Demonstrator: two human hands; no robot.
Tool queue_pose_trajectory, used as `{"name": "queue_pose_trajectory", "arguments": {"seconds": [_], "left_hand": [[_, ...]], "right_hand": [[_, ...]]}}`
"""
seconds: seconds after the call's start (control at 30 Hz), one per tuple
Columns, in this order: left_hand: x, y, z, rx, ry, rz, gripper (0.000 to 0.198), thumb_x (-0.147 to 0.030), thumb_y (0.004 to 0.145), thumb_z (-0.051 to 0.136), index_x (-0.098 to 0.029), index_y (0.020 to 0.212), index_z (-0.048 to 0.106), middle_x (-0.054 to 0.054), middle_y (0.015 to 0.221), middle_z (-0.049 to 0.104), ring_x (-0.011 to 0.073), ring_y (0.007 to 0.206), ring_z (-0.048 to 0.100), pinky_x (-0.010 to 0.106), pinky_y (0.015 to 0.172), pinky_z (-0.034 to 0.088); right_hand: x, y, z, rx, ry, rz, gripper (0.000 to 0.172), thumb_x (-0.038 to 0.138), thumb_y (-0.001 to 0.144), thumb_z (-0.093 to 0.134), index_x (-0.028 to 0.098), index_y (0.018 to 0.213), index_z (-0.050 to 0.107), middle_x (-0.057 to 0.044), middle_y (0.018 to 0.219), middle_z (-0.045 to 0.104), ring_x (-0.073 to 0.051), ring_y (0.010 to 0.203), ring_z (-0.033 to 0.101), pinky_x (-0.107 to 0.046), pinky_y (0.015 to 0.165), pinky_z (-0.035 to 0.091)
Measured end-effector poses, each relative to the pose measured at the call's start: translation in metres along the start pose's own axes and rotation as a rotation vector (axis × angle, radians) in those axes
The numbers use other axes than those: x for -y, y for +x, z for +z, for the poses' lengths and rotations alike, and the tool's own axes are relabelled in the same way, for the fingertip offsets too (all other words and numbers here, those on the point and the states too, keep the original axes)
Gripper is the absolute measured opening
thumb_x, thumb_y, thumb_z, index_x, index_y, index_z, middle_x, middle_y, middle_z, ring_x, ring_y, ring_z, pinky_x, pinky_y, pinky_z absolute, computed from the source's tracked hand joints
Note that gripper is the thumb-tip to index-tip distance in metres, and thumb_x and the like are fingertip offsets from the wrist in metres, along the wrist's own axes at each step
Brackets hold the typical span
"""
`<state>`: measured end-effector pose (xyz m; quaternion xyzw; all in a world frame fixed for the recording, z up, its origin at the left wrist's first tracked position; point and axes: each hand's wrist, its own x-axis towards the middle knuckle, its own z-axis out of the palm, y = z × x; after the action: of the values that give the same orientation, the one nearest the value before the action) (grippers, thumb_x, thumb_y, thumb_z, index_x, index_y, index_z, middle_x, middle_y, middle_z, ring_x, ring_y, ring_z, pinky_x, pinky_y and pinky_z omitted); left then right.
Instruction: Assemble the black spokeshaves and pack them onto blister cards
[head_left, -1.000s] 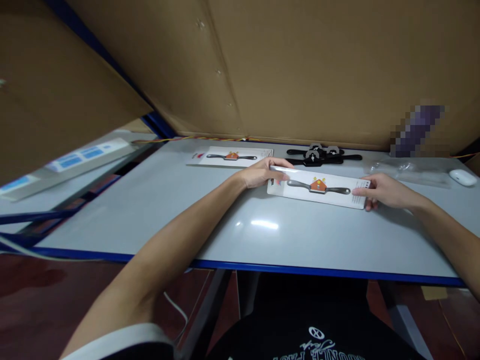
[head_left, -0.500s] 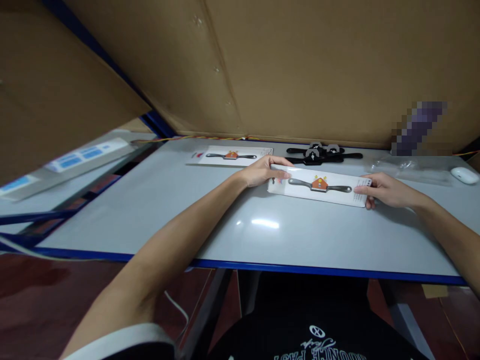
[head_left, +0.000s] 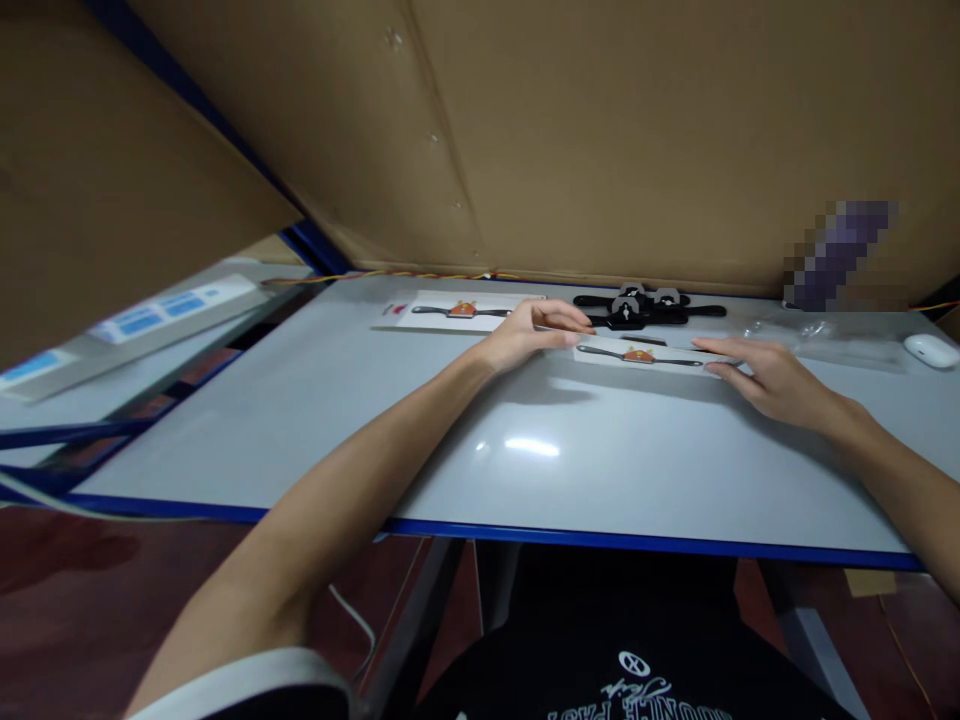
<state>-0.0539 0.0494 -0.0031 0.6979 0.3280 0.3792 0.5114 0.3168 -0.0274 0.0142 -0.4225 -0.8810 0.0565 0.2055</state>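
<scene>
Nearest me: blue-edged table (head_left: 525, 480), grey top, bare in front with a lamp glare on it.

Left hand (head_left: 529, 335) is past mid-table, fingers straight and loose, not clamped on anything. Its tips sit at the left end of the card (head_left: 641, 355). I can't tell if they press on it or just hover.

Right hand (head_left: 757, 372) is the same: palm down, fingers spread flat, nothing pinched. Its tips are at the card's right end.

The card lies flat on the table between the two hands, long side across my view. It's white with a dark two-handled tool and an orange mark printed on it.

Just behind it is a pile of black tools (head_left: 645, 305), loose, near the card's far edge. To their left lies a second card (head_left: 457, 311), flat and well apart from the first. To the right are a clear bag (head_left: 817, 335) and a white case (head_left: 930, 350).

Cardboard wall (head_left: 600, 140) closes off the back.
</scene>
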Motion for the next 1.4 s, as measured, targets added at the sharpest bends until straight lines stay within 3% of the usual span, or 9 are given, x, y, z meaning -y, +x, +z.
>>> {"name": "queue_pose_trajectory", "arguments": {"seconds": [0.13,0.3,0.57,0.7,0.87,1.0,1.1,1.2,1.4], "left_hand": [[0.003,0.0,0.006,0.099,-0.081,-0.015,0.045,-0.052,0.07,0.089,-0.019,0.099,0.077,0.009,0.099,0.081,0.0239,0.097,0.076,0.036,0.087,0.058],[0.006,0.001,0.013,0.07,-0.022,-0.062,0.04,-0.048,0.074,0.086,-0.017,0.095,0.075,0.008,0.094,0.08,0.0213,0.092,0.075,0.035,0.084,0.058],[-0.01,-0.005,0.031,0.141,0.137,-0.078,0.032,-0.047,0.085,0.074,-0.016,0.094,0.076,0.009,0.098,0.079,0.0172,0.081,0.071,0.026,0.064,0.052],[-0.019,-0.014,0.059,0.317,0.149,-0.002,0.028,-0.039,0.091,0.068,-0.015,0.102,0.078,0.01,0.104,0.079,0.0183,0.091,0.072,0.032,0.083,0.057],[-0.019,-0.016,0.082,0.401,0.043,0.051,0.031,-0.04,0.09,0.069,-0.016,0.11,0.074,0.012,0.113,0.078,0.0208,0.1,0.073,0.037,0.09,0.059],[-0.011,-0.006,0.063,0.122,0.187,0.095,0.037,-0.044,0.096,0.059,-0.016,0.118,0.069,0.01,0.105,0.078,0.0224,0.099,0.073,0.038,0.088,0.058],[0.0,0.002,0.027,-0.142,0.675,0.144,0.032,-0.036,0.094,0.052,-0.016,0.11,0.072,0.009,0.098,0.077,0.0257,0.097,0.071,0.041,0.09,0.055],[0.011,0.006,-0.008,-0.202,1.095,0.087,0.029,-0.031,0.087,0.054,-0.016,0.1,0.075,0.014,0.1,0.077,0.0335,0.101,0.069,0.047,0.092,0.052],[0.022,0.01,-0.03,-0.336,1.242,-0.008,0.037,-0.032,0.092,0.049,-0.015,0.112,0.075,0.018,0.114,0.075,0.0369,0.111,0.066,0.048,0.093,0.05]], "right_hand": [[-0.005,-0.001,0.0,0.107,-0.053,-0.047,0.049,0.033,0.102,0.046,0.028,0.148,0.062,-0.009,0.135,0.072,-0.029,0.116,0.07,-0.048,0.099,0.056],[-0.007,0.0,0.0,0.211,-0.07,-0.011,0.057,0.055,0.096,0.059,0.027,0.146,0.063,-0.012,0.136,0.07,-0.034,0.118,0.068,-0.053,0.099,0.055],[0.004,0.003,0.003,0.163,-0.11,-0.025,0.052,0.054,0.104,0.045,0.023,0.139,0.068,-0.016,0.123,0.073,-0.034,0.114,0.068,-0.055,0.101,0.053],[0.021,0.002,0.007,0.108,-0.097,-0.103,0.051,0.049,0.102,0.053,0.026,0.147,0.061,-0.014,0.139,0.068,-0.036,0.129,0.062,-0.058,0.109,0.049],[0.036,0.001,0.016,0.169,-0.026,-0.086,0.064,0.048,0.102,0.054,0.03,0.162,0.04,-0.012,0.156,0.057,-0.035,0.138,0.057,-0.056,0.112,0.049],[0.034,0.004,0.019,0.196,0.017,0.001,0.078,0.051,0.099,0.059,0.029,0.168,0.029,-0.014,0.154,0.057,-0.038,0.136,0.058,-0.06,0.11,0.05],[0.03,0.005,0.017,0.193,0.045,0.055,0.082,0.053,0.096,0.062,0.03,0.167,0.029,-0.014,0.146,0.063,-0.038,0.13,0.061,-0.059,0.106,0.052],[0.027,0.006,0.009,0.236,0.051,0.066,0.069,0.054,0.096,0.06,0.029,0.158,0.047,-0.013,0.138,0.066,-0.036,0.125,0.062,-0.054,0.103,0.054],[0.01,0.004,-0.014,0.343,-0.005,0.035,0.042,0.058,0.093,0.063,0.03,0.123,0.074,-0.01,0.121,0.073,-0.032,0.104,0.07,-0.048,0.089,0.057]]}}
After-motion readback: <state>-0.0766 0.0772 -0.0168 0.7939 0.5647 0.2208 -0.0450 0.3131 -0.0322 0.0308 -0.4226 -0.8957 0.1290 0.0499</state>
